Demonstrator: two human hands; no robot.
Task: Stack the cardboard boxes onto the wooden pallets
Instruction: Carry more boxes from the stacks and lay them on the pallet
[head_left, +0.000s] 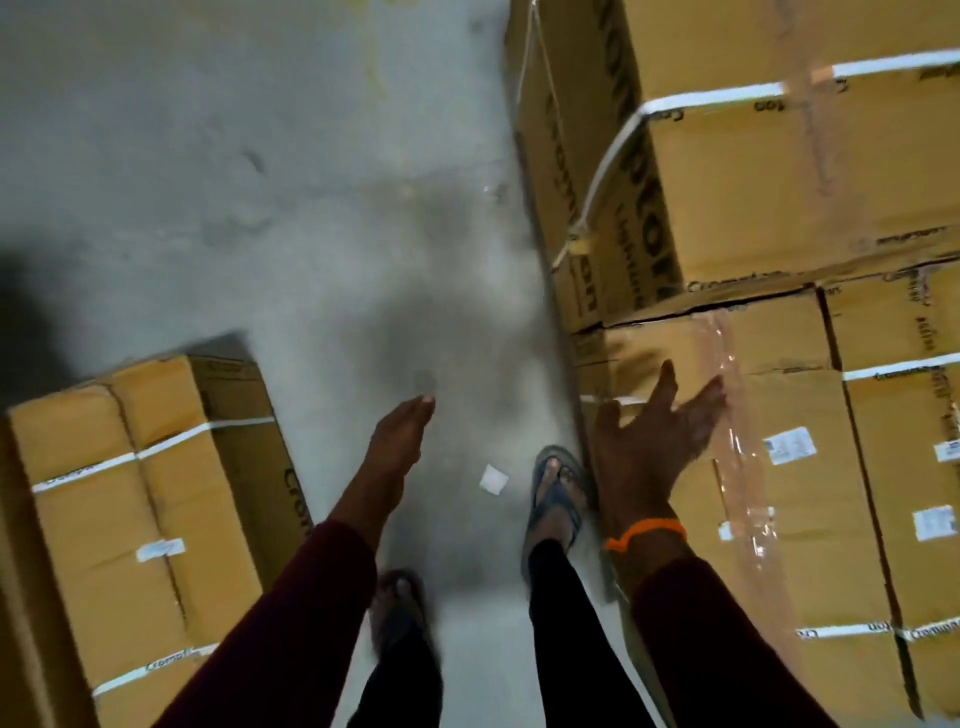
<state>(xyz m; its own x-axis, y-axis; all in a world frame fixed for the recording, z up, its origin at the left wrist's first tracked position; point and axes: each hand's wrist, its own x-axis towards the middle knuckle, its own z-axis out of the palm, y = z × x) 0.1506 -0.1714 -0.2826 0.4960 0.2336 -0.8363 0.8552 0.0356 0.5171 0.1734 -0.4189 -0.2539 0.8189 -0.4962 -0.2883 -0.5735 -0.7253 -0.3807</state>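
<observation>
You look straight down at a grey concrete floor (234, 156) with closed cardboard boxes on both sides of you. Your left hand (400, 452) reaches forward over the bare floor with its fingers straight and pressed together, holding nothing. Your right hand (654, 447) is stretched out with its fingers spread wide, palm down over the near edge of a taped box (800, 519) on your right. It grips nothing, and blur hides whether the fingertips touch the cardboard. A strip of clear tape runs along the top of the taped box, which also carries small white labels. Touching its far side is a neighbouring box (904, 467) at the same height, and beyond both a larger box (753, 171) stands higher, bound with white straps. At your lower left sits another strapped box (130, 493), well apart from the right-hand group. Every box is sealed, so what they hold cannot be seen. A scrap of white paper (492, 479) lies on the floor just left of your right sandal (558, 499); your left sandal (400, 613) is nearer to you. An orange band (644, 535) circles your right wrist above a dark red sleeve.
</observation>
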